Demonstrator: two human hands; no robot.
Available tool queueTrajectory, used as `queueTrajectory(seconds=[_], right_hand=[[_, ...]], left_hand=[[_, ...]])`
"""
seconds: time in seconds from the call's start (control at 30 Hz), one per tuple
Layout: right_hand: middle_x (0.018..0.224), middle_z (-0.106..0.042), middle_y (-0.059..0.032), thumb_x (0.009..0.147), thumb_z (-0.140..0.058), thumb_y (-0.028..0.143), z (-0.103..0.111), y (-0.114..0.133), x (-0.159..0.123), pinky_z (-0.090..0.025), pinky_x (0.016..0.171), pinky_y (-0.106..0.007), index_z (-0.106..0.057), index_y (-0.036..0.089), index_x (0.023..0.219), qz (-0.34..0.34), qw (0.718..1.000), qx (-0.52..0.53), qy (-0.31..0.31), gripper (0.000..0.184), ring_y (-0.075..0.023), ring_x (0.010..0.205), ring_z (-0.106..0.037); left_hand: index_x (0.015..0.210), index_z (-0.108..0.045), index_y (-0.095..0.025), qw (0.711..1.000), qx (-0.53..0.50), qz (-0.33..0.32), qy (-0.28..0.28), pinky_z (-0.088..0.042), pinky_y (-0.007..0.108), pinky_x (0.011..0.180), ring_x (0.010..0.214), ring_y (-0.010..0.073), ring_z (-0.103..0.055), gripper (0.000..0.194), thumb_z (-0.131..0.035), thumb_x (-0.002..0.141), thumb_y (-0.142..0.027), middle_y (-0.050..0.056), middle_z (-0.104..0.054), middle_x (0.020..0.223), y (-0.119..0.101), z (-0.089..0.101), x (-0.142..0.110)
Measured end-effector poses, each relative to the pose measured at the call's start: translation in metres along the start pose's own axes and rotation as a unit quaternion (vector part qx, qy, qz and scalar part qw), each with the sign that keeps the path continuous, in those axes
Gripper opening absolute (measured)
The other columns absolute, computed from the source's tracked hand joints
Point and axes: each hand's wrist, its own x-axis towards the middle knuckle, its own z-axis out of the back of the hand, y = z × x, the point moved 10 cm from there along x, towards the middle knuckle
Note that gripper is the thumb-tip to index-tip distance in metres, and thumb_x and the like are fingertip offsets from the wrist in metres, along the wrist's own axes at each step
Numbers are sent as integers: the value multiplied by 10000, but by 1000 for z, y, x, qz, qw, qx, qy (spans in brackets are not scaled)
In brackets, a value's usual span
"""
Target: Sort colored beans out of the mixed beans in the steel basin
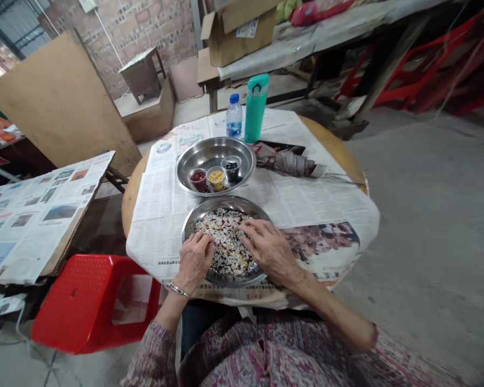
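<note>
A steel pan (193, 221) full of mixed white, red and dark beans (228, 242) sits at the near edge of a round table covered in newspaper (306, 201). My left hand (194, 259) rests on the pan's left side with fingers curled and tips pinched in the beans. My right hand (266, 247) lies over the pan's right side, fingers bent down into the beans. Behind it a second steel pan (210, 150) holds three small cups: red beans (198, 178), yellow beans (216, 178) and black beans (231, 168).
A clear water bottle (234, 115) and a teal flask (255, 107) stand at the table's far side, with a folded umbrella (290, 163) to the right. A red plastic stool (91, 301) is at my left, beside a newspaper-covered board (32, 215).
</note>
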Motion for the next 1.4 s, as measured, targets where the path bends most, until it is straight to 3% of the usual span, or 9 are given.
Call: queueTrajectory(seconds=[0.27,0.4,0.6,0.93,1.03,1.17,1.27,1.4], right_hand=[[1269,-600,-93,867,-548,80,-34,37,22,-420,1020,-417,-666,211,1115,141,975,-27,170,304,-260,1201,-490],[1265,-594,-118,894,-518,103,-45,27,33,-446,951,-425,-657,199,1136,115,968,-59,214,296,-268,1170,-500],[1106,-610,-146,909,-482,103,-37,-2,28,-484,816,-354,-654,161,1042,2,969,-108,223,225,-268,1060,-538],[1035,-613,-73,907,-493,92,-58,51,11,-489,786,-298,-633,186,1064,90,962,11,258,230,-193,980,-568],[1013,-624,-73,865,-487,22,-57,50,22,-484,817,-310,-640,183,1050,88,965,17,247,288,-195,981,-564],[1044,-635,-97,829,-498,-13,-54,29,44,-467,880,-326,-647,161,1033,37,972,-13,233,306,-216,1034,-547],[1080,-625,-130,891,-488,67,-55,26,56,-455,916,-368,-646,142,1050,15,975,-32,221,237,-246,1077,-519],[1145,-604,-122,942,-521,238,-63,48,53,-453,921,-390,-639,160,1094,50,973,-19,225,207,-253,1096,-504]], left_hand=[[942,-611,-213,1000,-10,3,-26,-502,336,876,953,181,-584,134,-537,917,-104,21,-647,976,2,3,0],[942,-612,-219,1000,-9,6,-28,-498,334,872,949,185,-581,137,-541,913,-105,14,-648,969,4,3,0],[928,-618,-224,1000,-12,7,-22,-488,327,858,920,185,-580,132,-560,904,-108,5,-647,941,5,0,0],[919,-623,-232,1000,2,6,-17,-491,331,823,887,194,-583,139,-540,918,-120,8,-639,901,7,-4,1],[910,-620,-226,999,-21,6,-47,-499,316,814,885,185,-595,141,-516,935,-134,12,-634,887,8,2,-1],[941,-611,-222,991,-97,-3,-97,-509,295,845,906,161,-617,151,-490,942,-131,14,-637,917,9,13,-5],[961,-607,-217,985,-132,-21,-112,-511,301,868,922,159,-622,147,-485,945,-136,22,-647,937,7,18,-7],[970,-608,-219,985,-132,-23,-105,-513,306,843,903,162,-625,158,-469,955,-145,25,-655,929,7,18,-7]])
